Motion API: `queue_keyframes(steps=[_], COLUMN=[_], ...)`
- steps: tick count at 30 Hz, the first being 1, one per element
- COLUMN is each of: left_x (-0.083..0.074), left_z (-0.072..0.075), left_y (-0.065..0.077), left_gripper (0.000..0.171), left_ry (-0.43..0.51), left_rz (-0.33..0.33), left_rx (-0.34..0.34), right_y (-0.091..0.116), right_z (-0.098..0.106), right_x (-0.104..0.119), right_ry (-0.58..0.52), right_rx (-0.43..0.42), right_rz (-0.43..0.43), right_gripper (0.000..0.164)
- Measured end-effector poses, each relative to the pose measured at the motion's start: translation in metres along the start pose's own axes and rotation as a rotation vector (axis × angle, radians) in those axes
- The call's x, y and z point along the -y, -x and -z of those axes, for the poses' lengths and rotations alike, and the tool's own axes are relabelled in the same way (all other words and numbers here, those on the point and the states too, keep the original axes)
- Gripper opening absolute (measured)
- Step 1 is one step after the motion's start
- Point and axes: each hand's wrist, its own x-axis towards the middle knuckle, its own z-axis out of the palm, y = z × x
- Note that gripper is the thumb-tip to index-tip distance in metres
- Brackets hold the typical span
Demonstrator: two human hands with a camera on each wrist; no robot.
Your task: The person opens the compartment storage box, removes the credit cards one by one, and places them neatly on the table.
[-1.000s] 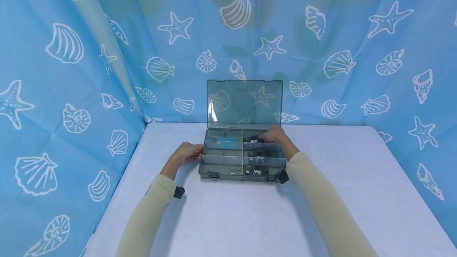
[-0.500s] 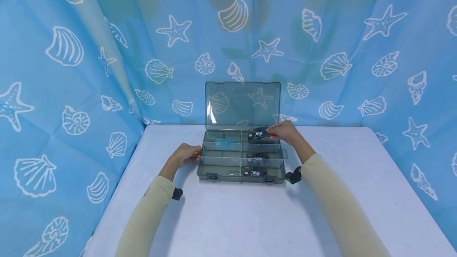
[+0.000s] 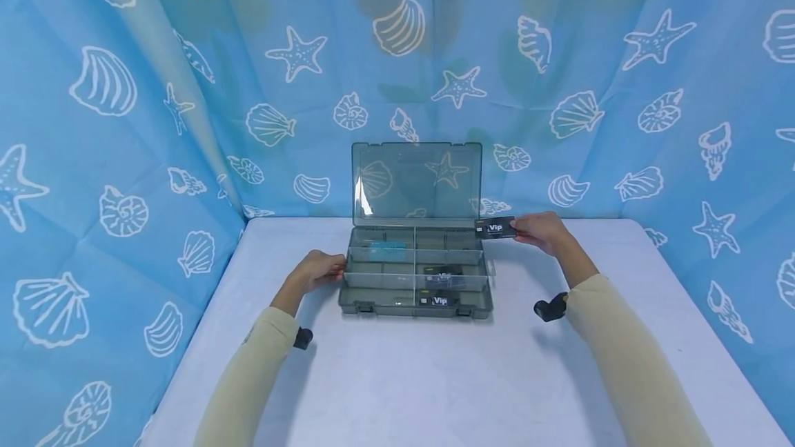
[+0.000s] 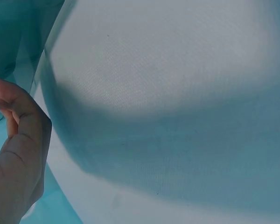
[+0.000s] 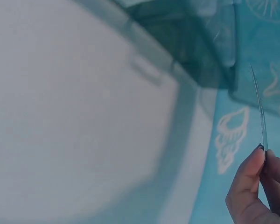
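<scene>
A dark translucent compartment box [image 3: 380,309] stands on the table, its lid [image 3: 417,181] raised upright behind it. My right hand [image 3: 542,230] pinches a black card [image 3: 495,227] printed "Vip" by its right end. The card is just beyond the box's back right corner, and the right wrist view shows it edge-on between thumb and fingers [image 5: 252,179]. Against the box's left wall, my left hand [image 3: 319,269] grips with bent fingers. Two more black cards remain in the right column: one in the middle compartment [image 3: 444,276], another in the front compartment [image 3: 438,299]. A teal card [image 3: 388,250] lies back left.
A white table [image 3: 410,385] extends in front of the box and to both sides. Blue curtains [image 3: 298,157] with shell and starfish prints hang close behind the box and along the sides. A dark device [image 3: 551,307] is strapped under the right wrist.
My right hand has drawn the black card out of the back right compartment and carried it rightward past the box's edge. The left hand stays at the left wall.
</scene>
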Motion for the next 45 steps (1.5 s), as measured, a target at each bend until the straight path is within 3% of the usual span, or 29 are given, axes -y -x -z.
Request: queue_keyframes(steps=[5,10,16,21,28,32,41,45], left_x=[0.000,0.002,0.001,0.002,0.002,0.002,0.000,-0.001], left_z=[0.000,0.001,0.000,0.000,0.003,0.004,0.005,0.004], left_y=[0.000,-0.001,0.000,-0.002,-0.002,-0.001,-0.001,0.002], left_gripper=[0.028,0.028,0.029,0.028,0.028,0.027,0.028,0.028], left_ry=[0.010,0.014,0.013,0.020,0.031,0.027,0.031,0.021], left_rz=[-0.005,-0.017,-0.012,-0.001,-0.016,-0.009,-0.022,-0.027], left_rx=[-0.002,-0.002,-0.003,0.012,0.028,0.033,0.015,0.024], right_y=[-0.004,-0.011,-0.020,-0.026,-0.026,-0.025,-0.018,-0.011], right_z=[0.015,0.020,0.016,0.010,-0.002,-0.009,-0.017,-0.022], right_x=[-0.020,-0.036,-0.055,-0.064,-0.066,-0.066,-0.062,-0.050], right_ry=[0.025,-0.002,0.016,0.110,0.453,0.576,0.563,0.568], right_rx=[-0.046,-0.061,-0.072,-0.118,-0.249,-0.298,-0.341,-0.341], right_rz=[0.018,-0.050,-0.108,-0.125,-0.015,0.055,0.065,0.151], right_gripper=[0.047,0.048,0.050,0.049,0.039,0.040,0.033,0.034])
